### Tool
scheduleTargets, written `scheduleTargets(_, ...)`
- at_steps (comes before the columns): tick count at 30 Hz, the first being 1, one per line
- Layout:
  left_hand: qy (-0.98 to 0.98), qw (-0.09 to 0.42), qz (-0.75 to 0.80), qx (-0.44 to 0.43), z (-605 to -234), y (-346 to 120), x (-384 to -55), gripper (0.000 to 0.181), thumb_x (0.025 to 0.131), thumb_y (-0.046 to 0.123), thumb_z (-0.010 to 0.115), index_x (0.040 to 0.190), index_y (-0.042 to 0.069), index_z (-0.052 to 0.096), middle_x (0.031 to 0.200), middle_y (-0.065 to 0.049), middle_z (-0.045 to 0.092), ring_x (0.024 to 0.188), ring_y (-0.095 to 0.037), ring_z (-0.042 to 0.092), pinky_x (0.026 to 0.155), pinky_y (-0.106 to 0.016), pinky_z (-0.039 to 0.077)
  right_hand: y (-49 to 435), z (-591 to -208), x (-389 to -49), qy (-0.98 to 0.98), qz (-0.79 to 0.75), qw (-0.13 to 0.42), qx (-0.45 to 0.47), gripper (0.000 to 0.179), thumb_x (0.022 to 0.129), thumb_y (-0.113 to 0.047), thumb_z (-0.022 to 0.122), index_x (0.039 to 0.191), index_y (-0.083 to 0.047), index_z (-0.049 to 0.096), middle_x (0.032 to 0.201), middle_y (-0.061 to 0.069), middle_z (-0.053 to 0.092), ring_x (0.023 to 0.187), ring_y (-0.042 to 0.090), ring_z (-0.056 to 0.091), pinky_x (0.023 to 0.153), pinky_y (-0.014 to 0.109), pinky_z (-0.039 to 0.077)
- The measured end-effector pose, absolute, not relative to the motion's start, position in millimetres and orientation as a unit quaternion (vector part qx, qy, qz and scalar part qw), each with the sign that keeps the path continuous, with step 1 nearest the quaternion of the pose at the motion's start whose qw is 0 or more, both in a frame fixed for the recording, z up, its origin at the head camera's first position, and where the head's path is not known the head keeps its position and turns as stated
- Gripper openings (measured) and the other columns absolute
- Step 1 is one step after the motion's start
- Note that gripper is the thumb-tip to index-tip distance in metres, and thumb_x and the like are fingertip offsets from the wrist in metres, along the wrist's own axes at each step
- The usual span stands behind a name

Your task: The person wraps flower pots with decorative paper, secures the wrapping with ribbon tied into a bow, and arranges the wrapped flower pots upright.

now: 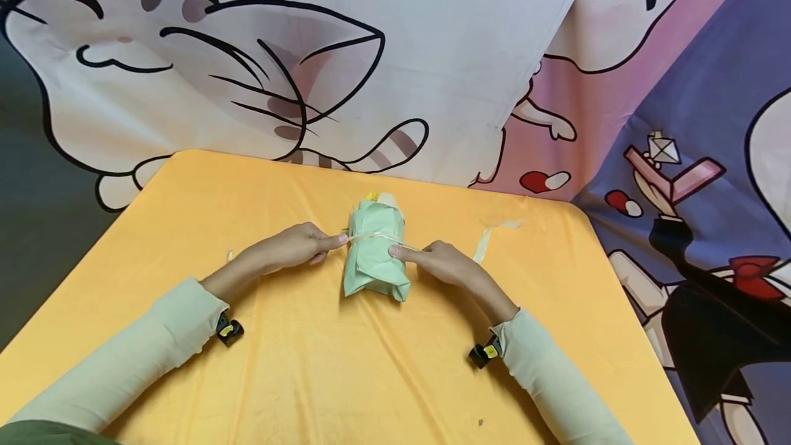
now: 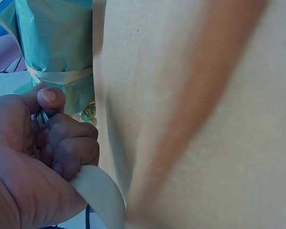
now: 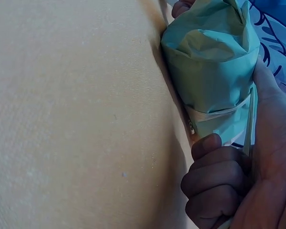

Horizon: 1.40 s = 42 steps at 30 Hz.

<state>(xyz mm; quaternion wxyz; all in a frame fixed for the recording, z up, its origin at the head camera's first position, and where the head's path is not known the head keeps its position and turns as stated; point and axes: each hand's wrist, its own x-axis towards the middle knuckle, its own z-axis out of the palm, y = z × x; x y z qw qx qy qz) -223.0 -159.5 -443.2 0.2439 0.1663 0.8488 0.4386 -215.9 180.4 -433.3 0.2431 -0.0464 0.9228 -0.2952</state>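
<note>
A bundle wrapped in pale green paper (image 1: pixel 375 273) lies on the table, with a bit of yellow and a whitish part showing at its far end. Around its middle runs a pale ribbon (image 1: pixel 373 234). My left hand (image 1: pixel 293 247) grips one end of this ribbon at the bundle's left side, and a loop of ribbon (image 2: pixel 102 198) trails below the fist in the left wrist view. On the right, my right hand (image 1: pixel 448 263) has its fingers curled around the other end, drawn taut in the right wrist view, while its thumb (image 3: pixel 266 78) touches the paper.
Yellow cloth (image 1: pixel 296 362) covers the table. A pale strip of ribbon (image 1: pixel 483 244) lies on it beyond my right hand. Behind the table hangs a cartoon-printed backdrop (image 1: pixel 469 53), and a patterned drape (image 1: pixel 729 239) falls along the right side.
</note>
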Motion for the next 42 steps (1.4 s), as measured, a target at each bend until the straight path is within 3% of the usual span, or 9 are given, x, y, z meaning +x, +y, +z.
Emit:
scheduleTargets(5,0.844,0.254,0.437,0.181,-447,-160,-222,0.070,0.121,0.053,0.047,0.068,0.010,0.062,0.070,0.000,0.053,0.064,-0.015,0.041,0.066,-0.030,0.035,180,-436,-214,0.925,-0.292,0.238,-0.047,0.102,0.085,-0.103,0.057,0.120,-0.011,0.084,0.124,0.010,0.077,0.112,0.025,0.069,0.094,0.043,0.055)
scheduleTargets(9,0.842,0.255,0.432,0.196,-450,-158,-219,0.066,0.123,0.049,0.042,0.082,0.006,0.072,0.082,-0.001,0.057,0.077,-0.016,0.046,0.077,-0.032,0.038,178,-438,-213,0.928,-0.299,0.215,-0.053,0.087,0.084,-0.100,0.062,0.094,-0.014,0.077,0.090,-0.002,0.066,0.085,0.016,0.061,0.078,0.035,0.051)
scheduleTargets(13,0.823,0.263,0.471,0.176,-449,-155,-216,0.055,0.122,0.044,0.049,0.095,0.002,0.074,0.075,0.001,0.051,0.068,-0.014,0.043,0.067,-0.028,0.039,177,-438,-213,0.926,-0.321,0.186,-0.075,0.075,0.087,-0.092,0.069,0.077,-0.020,0.054,0.069,-0.006,0.041,0.065,0.013,0.037,0.062,0.030,0.033)
scheduleTargets(16,0.800,0.264,0.517,0.151,-445,-153,-215,0.043,0.120,0.036,0.059,0.106,-0.003,0.069,0.077,-0.005,0.055,0.064,-0.017,0.049,0.062,-0.027,0.047,177,-436,-213,0.911,-0.365,0.170,-0.088,0.066,0.090,-0.081,0.078,0.089,-0.018,0.060,0.072,-0.005,0.049,0.065,0.013,0.042,0.061,0.029,0.037)
scheduleTargets(22,0.748,0.250,0.601,0.126,-441,-147,-216,0.032,0.116,0.024,0.066,0.127,-0.005,0.062,0.103,-0.020,0.065,0.084,-0.025,0.062,0.076,-0.033,0.058,173,-435,-213,0.854,-0.474,0.189,-0.102,0.063,0.094,-0.053,0.090,0.124,-0.012,0.052,0.104,0.006,0.057,0.073,0.021,0.060,0.069,0.034,0.054)
scheduleTargets(26,0.730,0.237,0.630,0.118,-441,-142,-216,0.032,0.115,0.026,0.068,0.123,-0.005,0.062,0.095,-0.009,0.060,0.079,-0.017,0.052,0.072,-0.027,0.047,169,-437,-213,0.825,-0.518,0.199,-0.109,0.057,0.098,-0.038,0.089,0.129,-0.010,0.049,0.114,0.008,0.055,0.077,0.021,0.059,0.070,0.034,0.055)
scheduleTargets(31,0.739,0.216,0.631,0.099,-440,-139,-214,0.034,0.111,0.027,0.073,0.112,-0.006,0.064,0.079,0.003,0.042,0.070,-0.013,0.038,0.069,-0.028,0.037,168,-439,-215,0.809,-0.536,0.208,-0.122,0.052,0.101,-0.033,0.086,0.130,-0.011,0.048,0.109,0.008,0.055,0.072,0.022,0.052,0.066,0.033,0.049)
scheduleTargets(34,0.731,0.201,0.645,0.097,-438,-136,-214,0.030,0.111,0.024,0.072,0.108,-0.005,0.064,0.083,0.001,0.047,0.071,-0.014,0.042,0.070,-0.029,0.040,169,-438,-215,0.813,-0.529,0.210,-0.123,0.052,0.101,-0.036,0.084,0.130,-0.012,0.048,0.106,0.007,0.055,0.070,0.021,0.051,0.064,0.032,0.045)
scheduleTargets(42,0.688,0.148,0.702,0.109,-433,-128,-210,0.015,0.112,0.021,0.068,0.107,0.007,0.069,0.106,0.000,0.065,0.109,-0.021,0.059,0.104,-0.039,0.052,171,-434,-216,0.832,-0.501,0.202,-0.126,0.054,0.100,-0.044,0.083,0.130,-0.014,0.050,0.103,0.005,0.055,0.072,0.020,0.053,0.062,0.032,0.043)
